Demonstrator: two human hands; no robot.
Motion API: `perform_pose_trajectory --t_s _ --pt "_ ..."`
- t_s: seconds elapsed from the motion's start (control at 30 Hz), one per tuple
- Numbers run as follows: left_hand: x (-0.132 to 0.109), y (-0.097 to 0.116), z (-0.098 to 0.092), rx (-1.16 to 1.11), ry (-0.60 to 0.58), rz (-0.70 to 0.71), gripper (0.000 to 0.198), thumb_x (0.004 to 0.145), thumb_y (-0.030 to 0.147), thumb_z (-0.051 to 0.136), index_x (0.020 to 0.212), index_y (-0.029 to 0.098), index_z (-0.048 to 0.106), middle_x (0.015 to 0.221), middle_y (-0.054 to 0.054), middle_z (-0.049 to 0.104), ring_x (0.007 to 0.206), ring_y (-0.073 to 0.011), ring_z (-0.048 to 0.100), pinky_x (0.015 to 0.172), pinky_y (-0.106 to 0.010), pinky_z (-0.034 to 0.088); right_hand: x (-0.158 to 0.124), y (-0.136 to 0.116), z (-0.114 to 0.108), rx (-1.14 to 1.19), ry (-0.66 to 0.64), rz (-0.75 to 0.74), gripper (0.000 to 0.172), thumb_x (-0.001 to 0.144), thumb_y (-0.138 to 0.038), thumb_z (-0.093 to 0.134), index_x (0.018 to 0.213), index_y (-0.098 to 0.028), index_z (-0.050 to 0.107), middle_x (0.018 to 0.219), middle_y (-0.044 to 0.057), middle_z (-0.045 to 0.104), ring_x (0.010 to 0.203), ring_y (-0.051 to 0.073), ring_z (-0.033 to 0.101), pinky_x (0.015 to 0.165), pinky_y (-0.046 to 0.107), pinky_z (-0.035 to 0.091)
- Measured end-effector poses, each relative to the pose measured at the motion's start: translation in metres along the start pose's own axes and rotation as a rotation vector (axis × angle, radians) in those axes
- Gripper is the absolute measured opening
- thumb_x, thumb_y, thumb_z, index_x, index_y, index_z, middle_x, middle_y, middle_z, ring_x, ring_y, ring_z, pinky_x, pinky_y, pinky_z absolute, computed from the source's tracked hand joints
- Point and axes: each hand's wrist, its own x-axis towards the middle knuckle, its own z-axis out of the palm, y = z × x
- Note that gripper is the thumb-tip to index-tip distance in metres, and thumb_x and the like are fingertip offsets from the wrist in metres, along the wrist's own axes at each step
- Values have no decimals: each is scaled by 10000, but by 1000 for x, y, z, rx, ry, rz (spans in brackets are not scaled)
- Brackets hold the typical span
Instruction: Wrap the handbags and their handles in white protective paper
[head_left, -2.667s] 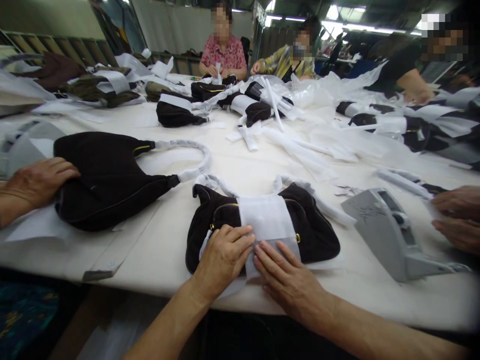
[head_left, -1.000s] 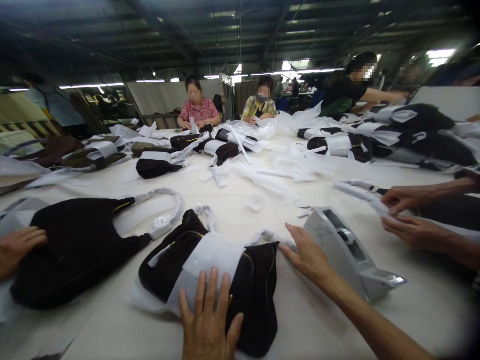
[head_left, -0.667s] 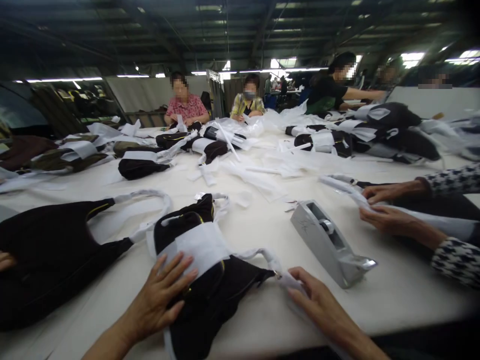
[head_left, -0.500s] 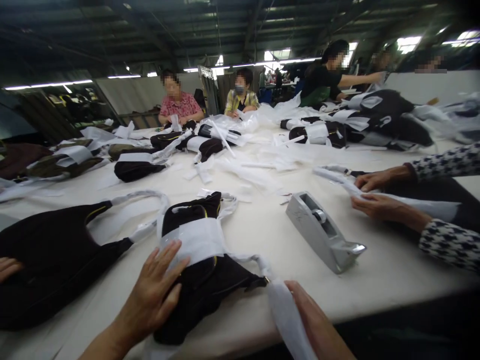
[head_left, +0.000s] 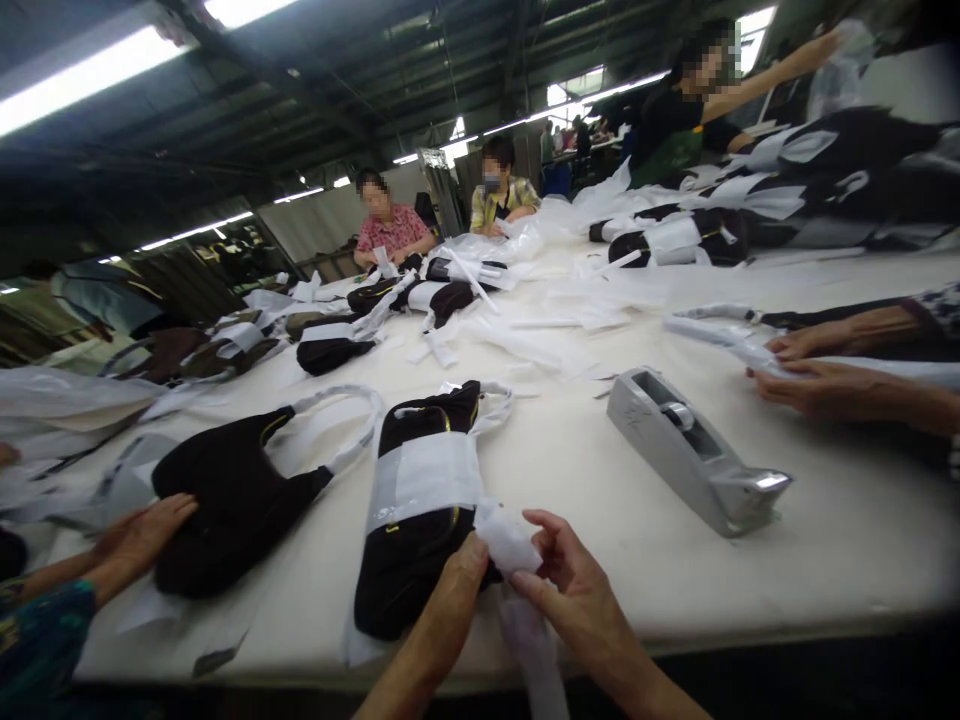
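A black handbag [head_left: 409,545] lies on the white table [head_left: 570,500] in front of me, with a band of white paper round its middle. Its handle is wrapped in white paper [head_left: 504,538]. My left hand [head_left: 450,600] rests on the bag's near end, thumb pinching that wrapped handle. My right hand [head_left: 574,585] is closed on the same wrapped handle from the right. A strip of the white paper hangs down between my wrists over the table's edge.
A grey tape dispenser [head_left: 694,450] stands to the right. Another black bag [head_left: 232,500] lies at left under a co-worker's hand [head_left: 139,535]. At right, another person's hands [head_left: 817,370] hold a wrapped strap. Wrapped bags, paper strips and seated people fill the far side.
The bag has been turned end-on to me. My right hand pulled its wrapped handle toward me, and my left hand left the paper band and now meets the right on the handle.
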Motion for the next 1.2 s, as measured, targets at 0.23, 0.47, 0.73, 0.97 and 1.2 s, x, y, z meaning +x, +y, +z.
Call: perform_pose_trajectory --t_s 0.23,0.47,0.73,0.97,1.2 --pt "0 -8 9 -449 141 -43 628 813 626 292 1226 204 506 1273 -33 500 1277 -225 296 1089 -348 149 1 6 -2 -68 -22 -83 412 777 -320 570 1160 -244 437 832 -8 476 761 130 519 722 264 450" --pt "6 -10 -5 -472 170 17 584 815 584 375 1226 186 494 1242 -78 527 1216 -246 385 1050 -377 231 2 0 5 -252 -115 -196 337 749 -341 586 1058 -224 523 1140 54 502 1049 226 477 841 329 433" --pt "24 22 -9 -541 326 37 317 798 369 556 980 118 622 809 -47 652 808 -182 594 766 -295 451 30 -21 37 -127 -110 -154 202 788 -302 530 957 -192 526 905 29 603 788 176 574 697 288 467" --pt "20 10 -19 -758 435 7 290 747 329 623 953 125 632 823 -48 650 783 -167 599 719 -262 459 36 -10 41 -251 -130 -237 245 748 -306 586 968 -199 561 929 25 621 862 192 561 839 328 411" --pt "15 5 -19 -541 445 -45 324 762 388 586 934 113 599 813 -54 625 710 -151 585 629 -247 463 33 1 47 -21 -130 -72 343 754 -403 583 1007 -171 578 954 63 647 797 198 598 725 302 466"
